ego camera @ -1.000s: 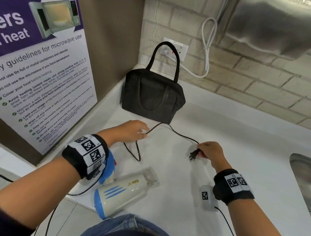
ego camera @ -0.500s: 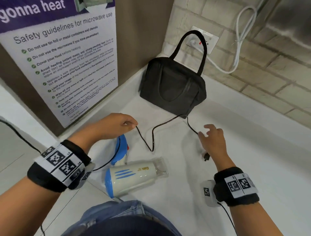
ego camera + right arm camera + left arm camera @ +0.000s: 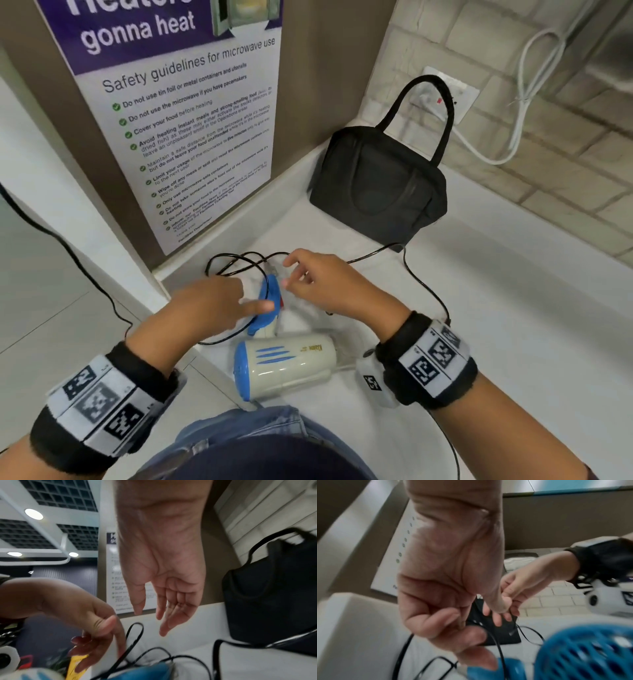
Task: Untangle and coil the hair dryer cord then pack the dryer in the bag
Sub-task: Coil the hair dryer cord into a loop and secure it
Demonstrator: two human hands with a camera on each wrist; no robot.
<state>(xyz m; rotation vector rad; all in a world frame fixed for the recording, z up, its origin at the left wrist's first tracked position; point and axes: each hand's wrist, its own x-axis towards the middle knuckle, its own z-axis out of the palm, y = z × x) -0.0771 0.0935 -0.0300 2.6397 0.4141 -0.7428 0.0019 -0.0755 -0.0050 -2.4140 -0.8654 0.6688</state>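
Note:
The cream and blue hair dryer [image 3: 291, 366] lies on the white counter [image 3: 513, 308] near its front edge, with its blue handle [image 3: 269, 298] pointing away from me. Its black cord [image 3: 373, 254] loops by the left wall, runs right past the bag and ends at the plug [image 3: 447, 320]. My left hand [image 3: 212, 305] hovers over the handle; its curled fingers [image 3: 445, 622] seem to hold the cord [image 3: 500, 654]. My right hand [image 3: 318, 284] is just right of it, above the cord [image 3: 137, 632], with relaxed fingers [image 3: 164, 615] holding nothing. The black bag [image 3: 376, 185] stands upright in the corner.
A microwave safety poster [image 3: 178, 130] covers the left wall. A wall socket [image 3: 452, 92] with a white cable [image 3: 520, 113] sits on the brick wall behind the bag. A thin black wire [image 3: 68, 250] crosses the floor to the left of the counter.
My right hand let go of the plug and moved left, close to my left hand. The left hand drew the cord toward the dryer handle, and loops gathered by the left wall.

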